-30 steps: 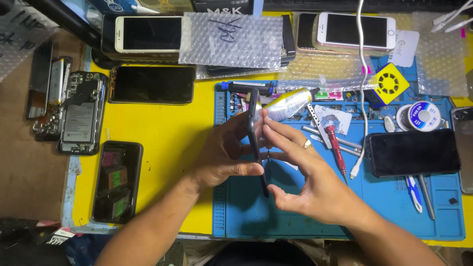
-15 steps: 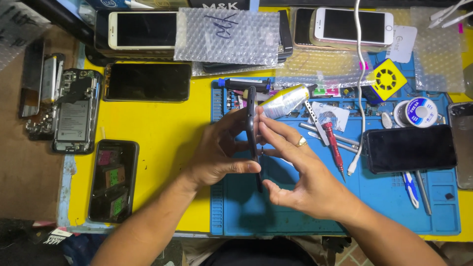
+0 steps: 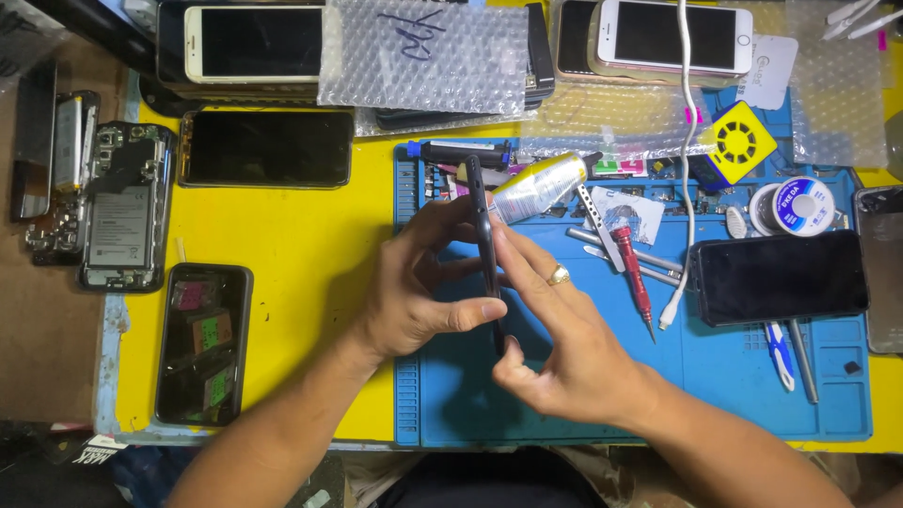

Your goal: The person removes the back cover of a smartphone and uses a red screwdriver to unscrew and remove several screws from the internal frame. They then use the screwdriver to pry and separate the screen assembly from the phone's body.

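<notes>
**A:** What's hard to make out here?

**B:** Starting at the left edge, a dark phone panel (image 3: 33, 141) is partly cut off by the frame. The opened phone (image 3: 120, 209) beside it shows its battery and boards, though the small parts are too fine to tell apart. In the middle, the dark smartphone (image 3: 486, 246) is held edge-on to the camera, so neither its screen nor its back shows. At the far right another device (image 3: 882, 268) runs out of the picture.

**A:** And the surface?

**B:** A yellow tabletop (image 3: 292, 245) with a blue repair mat (image 3: 715, 386) laid over its right part. A black phone (image 3: 266, 148) and a tray of small chips (image 3: 202, 343) lie on the yellow. On the mat are a silver tube (image 3: 538, 186), a red-handled screwdriver (image 3: 632, 273), a solder spool (image 3: 798, 205) and a black phone face up (image 3: 779, 277). Bubble wrap (image 3: 423, 52) covers the phones along the top.

**A:** The hands?

**B:** The left hand (image 3: 414, 292) closes on the smartphone from the left, thumb pressed to its near edge. The right hand (image 3: 564, 339), wearing a ring, pinches it from the right, fingers laid along its side. The phone stands upright above the mat, between both hands.
</notes>
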